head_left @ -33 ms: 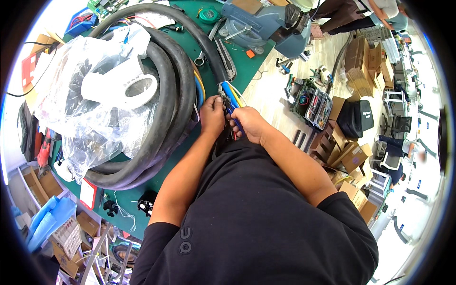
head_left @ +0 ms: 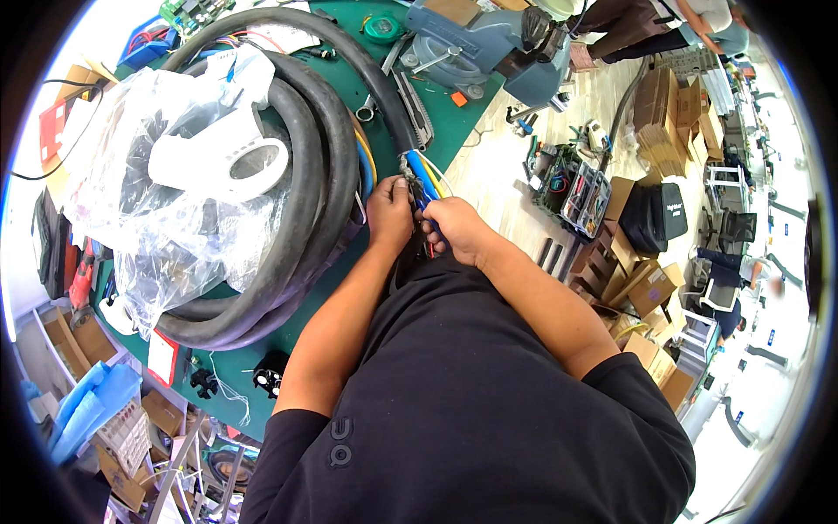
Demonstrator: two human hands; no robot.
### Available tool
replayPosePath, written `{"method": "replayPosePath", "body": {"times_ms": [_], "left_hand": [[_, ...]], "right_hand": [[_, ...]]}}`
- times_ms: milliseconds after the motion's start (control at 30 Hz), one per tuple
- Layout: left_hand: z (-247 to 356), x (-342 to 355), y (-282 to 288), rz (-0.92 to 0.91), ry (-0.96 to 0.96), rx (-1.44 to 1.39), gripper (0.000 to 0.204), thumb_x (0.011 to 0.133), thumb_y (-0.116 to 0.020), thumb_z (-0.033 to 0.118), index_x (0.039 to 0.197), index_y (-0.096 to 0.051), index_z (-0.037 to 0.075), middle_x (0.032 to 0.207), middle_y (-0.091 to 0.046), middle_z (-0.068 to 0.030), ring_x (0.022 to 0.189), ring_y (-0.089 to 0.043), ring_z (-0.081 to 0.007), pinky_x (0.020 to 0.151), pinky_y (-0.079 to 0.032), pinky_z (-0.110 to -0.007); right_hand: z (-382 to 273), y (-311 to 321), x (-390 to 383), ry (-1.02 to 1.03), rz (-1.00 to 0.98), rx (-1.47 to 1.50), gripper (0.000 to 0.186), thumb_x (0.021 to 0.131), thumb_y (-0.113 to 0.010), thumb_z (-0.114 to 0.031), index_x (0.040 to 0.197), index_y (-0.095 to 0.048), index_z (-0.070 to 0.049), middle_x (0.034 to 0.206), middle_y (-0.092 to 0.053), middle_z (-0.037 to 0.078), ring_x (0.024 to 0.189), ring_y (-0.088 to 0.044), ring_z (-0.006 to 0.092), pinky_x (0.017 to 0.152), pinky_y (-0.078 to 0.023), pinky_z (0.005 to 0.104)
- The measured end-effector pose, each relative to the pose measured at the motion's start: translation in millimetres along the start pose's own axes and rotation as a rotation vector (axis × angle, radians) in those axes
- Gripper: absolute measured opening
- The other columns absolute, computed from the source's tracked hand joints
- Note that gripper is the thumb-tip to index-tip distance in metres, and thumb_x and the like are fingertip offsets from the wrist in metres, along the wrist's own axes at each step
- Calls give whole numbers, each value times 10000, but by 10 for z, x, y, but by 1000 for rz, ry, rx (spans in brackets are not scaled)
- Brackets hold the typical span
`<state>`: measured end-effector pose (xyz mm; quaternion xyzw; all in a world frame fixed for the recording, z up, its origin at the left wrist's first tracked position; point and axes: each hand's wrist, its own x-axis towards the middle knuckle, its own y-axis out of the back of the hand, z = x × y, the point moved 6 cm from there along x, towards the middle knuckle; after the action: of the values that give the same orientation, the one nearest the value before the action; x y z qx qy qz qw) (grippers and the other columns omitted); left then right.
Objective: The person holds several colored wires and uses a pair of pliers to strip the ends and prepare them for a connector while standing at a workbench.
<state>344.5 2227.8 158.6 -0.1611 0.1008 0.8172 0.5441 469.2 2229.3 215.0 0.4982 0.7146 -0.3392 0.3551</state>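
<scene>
Hands: barely a shift since the earlier frame; the right hand (head_left: 457, 229) perhaps shows a slight change around the fingers, too small to be sure, and everything else sits as it was.
Left hand: gripping, thumb and fingers of the left hand (head_left: 389, 214) pinched on the grey, frayed-looking strands beside the wires.
Right hand grip: fingers curled closed at the blue and dark strands, just beside the left; whether a tool hides inside, I can't tell.
Black cable: thick, arching over the green table (head_left: 458, 127), the black cable (head_left: 382, 96) ends its sheath right above the hands, close to the person's front.
Feel: heavy and stiff, I'd judge, springing back if bent; the blue wires (head_left: 417, 166) and yellow wire (head_left: 431, 182) look easier to bend, the loose strands soft and easily snagged.
Best hold: one hand firm at the sheath's end, the other on the strands.
Coil: big black coil (head_left: 340, 175) left of the hands, crowding that side, clear plastic bag (head_left: 175, 240) and white ring-ended piece (head_left: 188, 162) lying over it.
Beyond: grey toothed tool (head_left: 417, 113) lies close alongside the cable, grey machine (head_left: 471, 44) farther back, orange block (head_left: 460, 99) near the edge.
</scene>
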Motion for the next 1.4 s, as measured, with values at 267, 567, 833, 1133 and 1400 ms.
{"method": "replayPosePath", "body": {"times_ms": [267, 567, 833, 1133, 1400], "left_hand": [[8, -1, -9, 21, -13, 20, 243, 969, -504, 198, 921, -635, -1, 683, -555, -6, 628, -494, -98, 598, -432, -279], [-45, -4, -17, 29, 103, -79, 223, 980, -495, 205, 942, -626, 29, 675, -540, 2, 560, -484, -81, 503, -414, -253], [16, -60, -4, 10, 30, -185, 209, 977, -511, 172, 1065, -582, -4, 745, -572, -20, 536, -484, -61, 468, -411, -230], [27, -64, -29, 8, 43, -185, 198, 957, -549, 147, 1060, -564, -23, 766, -580, -28, 561, -508, -64, 469, -431, -225], [39, -65, -39, -2, 40, -212, 167, 955, -548, 148, 1003, -540, -11, 737, -563, -30, 530, -508, -77, 447, -434, -239]], "right_hand": [[42, -56, 14, 93, 40, -29, 134, 837, -486, -127, 880, -563, -27, 661, -481, -3, 493, -387, 68, 393, -304, 223], [20, 29, -24, 13, -80, 11, 169, 856, -502, -128, 952, -560, -2, 738, -559, 58, 581, -520, 140, 479, -437, 269], [7, -24, -129, -44, -117, -28, 244, 860, -459, -121, 1055, -514, 15, 889, -622, 170, 759, -632, 275, 651, -533, 382], [-16, 11, -12, -29, -49, -144, 217, 851, -465, -89, 1027, -529, 19, 878, -629, 159, 728, -642, 259, 624, -541, 376], [19, 13, -47, 6, 30, -246, 228, 826, -462, -104, 1006, -545, 9, 826, -594, 116, 652, -583, 202, 553, -509, 340]]}}
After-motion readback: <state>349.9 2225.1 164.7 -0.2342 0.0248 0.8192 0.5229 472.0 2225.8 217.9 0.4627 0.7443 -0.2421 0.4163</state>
